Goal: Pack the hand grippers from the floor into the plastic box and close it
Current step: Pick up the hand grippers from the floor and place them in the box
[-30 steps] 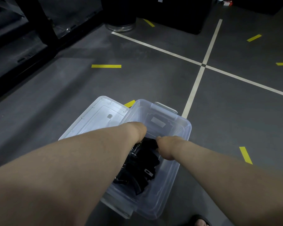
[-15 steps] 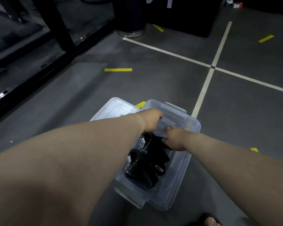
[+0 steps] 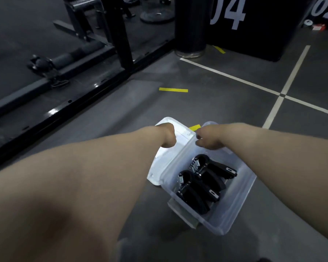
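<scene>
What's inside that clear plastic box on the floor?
Two black hand grippers with metal springs lie side by side in the plastic box. The right hand covers its far end, so anything there cannot be seen.

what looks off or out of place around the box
Nothing is spilled or broken. Both hand grippers lie inside the box. The only odd bit is the lid, which is off and lies askew beside the box's left wall.

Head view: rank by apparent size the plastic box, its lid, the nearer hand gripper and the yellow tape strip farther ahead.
1. plastic box
2. lid, partly hidden, so unsure against the box
3. nearer hand gripper
4. yellow tape strip
</scene>
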Available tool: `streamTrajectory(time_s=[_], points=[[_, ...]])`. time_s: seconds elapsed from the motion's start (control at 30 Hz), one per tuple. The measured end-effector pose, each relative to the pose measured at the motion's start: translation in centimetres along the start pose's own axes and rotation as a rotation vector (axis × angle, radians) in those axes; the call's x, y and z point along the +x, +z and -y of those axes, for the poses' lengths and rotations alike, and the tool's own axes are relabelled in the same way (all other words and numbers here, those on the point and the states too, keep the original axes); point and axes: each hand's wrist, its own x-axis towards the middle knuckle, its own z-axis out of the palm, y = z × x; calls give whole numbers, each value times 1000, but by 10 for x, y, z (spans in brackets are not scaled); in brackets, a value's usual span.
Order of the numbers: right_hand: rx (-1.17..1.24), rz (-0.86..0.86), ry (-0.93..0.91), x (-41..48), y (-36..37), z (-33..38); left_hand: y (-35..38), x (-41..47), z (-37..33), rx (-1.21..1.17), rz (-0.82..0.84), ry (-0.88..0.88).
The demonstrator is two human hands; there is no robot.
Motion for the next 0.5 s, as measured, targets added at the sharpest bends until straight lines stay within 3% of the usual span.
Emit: streamTrajectory(time_s=[0.2, 0.4, 0.5], points=[[-230, 16, -57, -11, -59, 56, 10, -52, 82, 4, 25, -152], [-29, 138, -205, -15, -61, 139, 18, -111, 140, -122, 60, -338], [-169, 116, -290, -15, -44, 181, 29, -133, 152, -222, 69, -386]])
